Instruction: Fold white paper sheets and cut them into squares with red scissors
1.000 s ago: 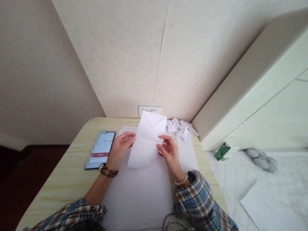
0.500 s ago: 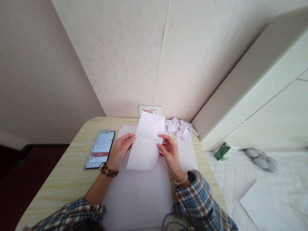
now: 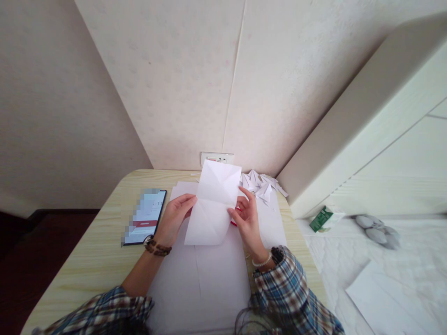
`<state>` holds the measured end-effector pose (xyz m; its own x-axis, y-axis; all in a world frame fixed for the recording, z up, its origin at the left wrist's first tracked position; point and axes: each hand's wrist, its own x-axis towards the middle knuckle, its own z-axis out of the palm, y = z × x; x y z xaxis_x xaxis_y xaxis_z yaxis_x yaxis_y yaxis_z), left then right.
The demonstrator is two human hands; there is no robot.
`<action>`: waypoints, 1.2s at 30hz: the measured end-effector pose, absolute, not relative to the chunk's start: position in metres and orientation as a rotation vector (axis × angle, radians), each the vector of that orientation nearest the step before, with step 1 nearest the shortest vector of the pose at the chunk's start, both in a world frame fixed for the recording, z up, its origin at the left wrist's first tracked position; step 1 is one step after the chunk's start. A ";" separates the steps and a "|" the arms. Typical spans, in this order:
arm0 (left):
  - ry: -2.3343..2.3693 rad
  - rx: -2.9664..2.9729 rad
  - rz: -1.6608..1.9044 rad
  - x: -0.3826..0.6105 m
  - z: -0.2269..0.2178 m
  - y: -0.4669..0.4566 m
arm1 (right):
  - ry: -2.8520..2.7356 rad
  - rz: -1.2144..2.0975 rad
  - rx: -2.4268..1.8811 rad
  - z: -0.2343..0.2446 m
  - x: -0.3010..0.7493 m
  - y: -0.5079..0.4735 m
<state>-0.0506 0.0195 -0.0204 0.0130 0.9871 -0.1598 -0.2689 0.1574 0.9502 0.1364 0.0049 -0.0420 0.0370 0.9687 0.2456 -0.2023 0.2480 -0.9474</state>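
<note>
I hold a creased white sheet of paper [image 3: 213, 202] upright above the table, bent across its middle. My left hand [image 3: 176, 217] pinches its left edge at the fold. My right hand [image 3: 245, 217] grips the right edge at the same height, thumb in front and fingers behind the sheet. Both hands are closed on the paper. Under them lies a large white sheet [image 3: 202, 274] spread flat on the light wooden table [image 3: 101, 251]. A small red thing [image 3: 233, 223] shows just under my right hand; I cannot make out what it is.
A phone [image 3: 145, 216] with its screen lit lies left of my left hand. Several folded white paper figures [image 3: 260, 184] are piled at the table's back right, near a wall socket [image 3: 216, 158]. A bed on the right bears a green box [image 3: 321, 218], a grey object [image 3: 377, 230] and loose paper [image 3: 380, 302].
The sheet has barely shifted. My right hand's fingers have risen a little behind the paper's right edge. My left hand holds as before.
</note>
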 end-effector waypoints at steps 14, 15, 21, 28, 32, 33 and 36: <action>1.134 0.797 1.264 -0.051 -0.025 0.020 | -1.098 1.137 -0.964 -0.047 0.138 0.005; 1.141 0.791 1.273 -0.051 -0.025 0.021 | -1.100 1.152 -0.968 -0.046 0.137 0.005; 1.167 0.790 1.296 -0.052 -0.026 0.022 | -1.107 1.182 -0.901 -0.043 0.136 0.004; 1.168 0.857 1.286 -0.053 -0.023 0.020 | -1.147 1.153 -0.866 -0.043 0.137 0.004; 1.194 0.924 1.291 -0.053 -0.022 0.021 | -1.209 1.130 -0.937 -0.041 0.138 0.004; 1.202 0.946 1.289 -0.053 -0.022 0.021 | -1.216 1.121 -0.952 -0.040 0.138 0.004; 1.231 1.021 1.291 -0.053 -0.022 0.022 | -1.217 1.103 -0.967 -0.041 0.139 0.004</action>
